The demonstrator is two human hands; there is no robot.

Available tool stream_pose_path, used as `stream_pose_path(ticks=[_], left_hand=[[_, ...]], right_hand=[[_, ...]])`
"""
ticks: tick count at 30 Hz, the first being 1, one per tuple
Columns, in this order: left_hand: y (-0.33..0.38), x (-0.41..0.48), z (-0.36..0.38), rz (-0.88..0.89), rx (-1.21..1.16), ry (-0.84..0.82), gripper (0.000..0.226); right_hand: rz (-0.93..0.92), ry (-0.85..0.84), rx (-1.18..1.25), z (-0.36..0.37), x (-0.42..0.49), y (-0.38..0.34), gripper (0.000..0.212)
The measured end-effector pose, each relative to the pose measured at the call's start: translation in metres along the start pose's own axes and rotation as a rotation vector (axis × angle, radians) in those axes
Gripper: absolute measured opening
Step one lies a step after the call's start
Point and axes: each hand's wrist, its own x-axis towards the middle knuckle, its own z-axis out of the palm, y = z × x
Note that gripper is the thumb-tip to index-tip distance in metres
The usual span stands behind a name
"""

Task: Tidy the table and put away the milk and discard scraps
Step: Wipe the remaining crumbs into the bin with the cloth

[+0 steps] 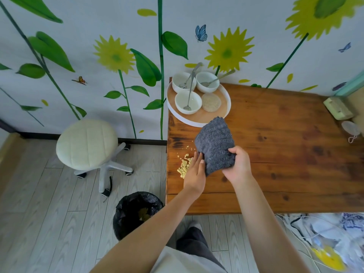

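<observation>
The likeliest slip is spilling the scraps [184, 168] onto the floor instead of into the bin [123, 223]; they lie loose at the worktop [285, 154] edge, above the bin and a little beyond it, so a wide sweep with the cloth [215, 142] could push bits past the bag's mouth or scatter them along the boards; the cloth also hangs unsupported at its far end, farther from the bin than the scraps, and a flick might catch the tray [197, 122] of bowls [188, 101], which stands farther still from the bin. The right hand [237, 164] has its fingers curled tight round the bunched near end of the cloth; the left hand [194, 174] lies between cloth and scraps with fingers fairly straight, and seems to touch the cloth's edge rather than pinch it, though its fingertips are partly hidden. The scraps are small pale yellow chunks and crumbs, heaped loosely with a few strays on the side away from the bin; they look dry and light, so I judge they would roll easily; no milk shows anywhere in view.
</observation>
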Motion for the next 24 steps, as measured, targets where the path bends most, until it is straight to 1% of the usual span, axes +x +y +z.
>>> stream_pose_path(ticks=[3, 6, 8, 9, 10, 12, 13, 14, 16, 20, 22, 24], left_hand=[[-0.004, 0.002, -0.001, -0.016, -0.038, 0.034, 0.046], [-0.002, 0.004, 0.001, -0.010, -0.044, 0.076, 0.046], [0.001, 0.005, 0.004, 0.006, -0.002, 0.087, 0.046], [0.003, 0.007, 0.007, 0.018, 0.027, 0.097, 0.046], [0.003, 0.008, 0.009, 0.028, 0.057, 0.108, 0.046], [0.004, 0.012, 0.015, 0.029, 0.101, 0.152, 0.045], [0.004, 0.015, 0.019, 0.025, 0.112, 0.174, 0.045], [0.005, 0.017, 0.023, 0.024, 0.123, 0.195, 0.045], [0.008, 0.023, 0.033, 0.026, 0.151, 0.228, 0.046], [0.012, 0.029, 0.049, 0.019, 0.141, 0.295, 0.046], [0.013, 0.030, 0.052, 0.000, 0.147, 0.330, 0.047], [0.014, 0.029, 0.052, -0.005, 0.144, 0.366, 0.047]], right_hand=[[-0.025, 0.010, 0.037, -0.002, 0.000, -0.009, 0.025], [-0.114, 0.045, 0.090, -0.016, 0.008, -0.026, 0.026], [-0.174, 0.103, 0.092, -0.031, 0.020, -0.040, 0.025], [-0.218, 0.179, 0.000, -0.041, 0.027, -0.046, 0.024], [-0.285, 0.308, -0.206, -0.051, 0.034, -0.050, 0.023], [-0.432, 0.637, -0.710, -0.074, 0.049, -0.054, 0.027], [-0.482, 0.734, -0.833, -0.084, 0.054, -0.055, 0.031], [-0.511, 0.760, -0.871, -0.091, 0.058, -0.054, 0.034], [-0.555, 0.673, -0.908, -0.100, 0.069, -0.055, 0.037], [-0.535, 0.383, -1.031, -0.099, 0.085, -0.046, 0.044], [-0.531, 0.281, -1.068, -0.097, 0.091, -0.039, 0.045], [-0.535, 0.224, -1.106, -0.092, 0.093, -0.033, 0.046]])
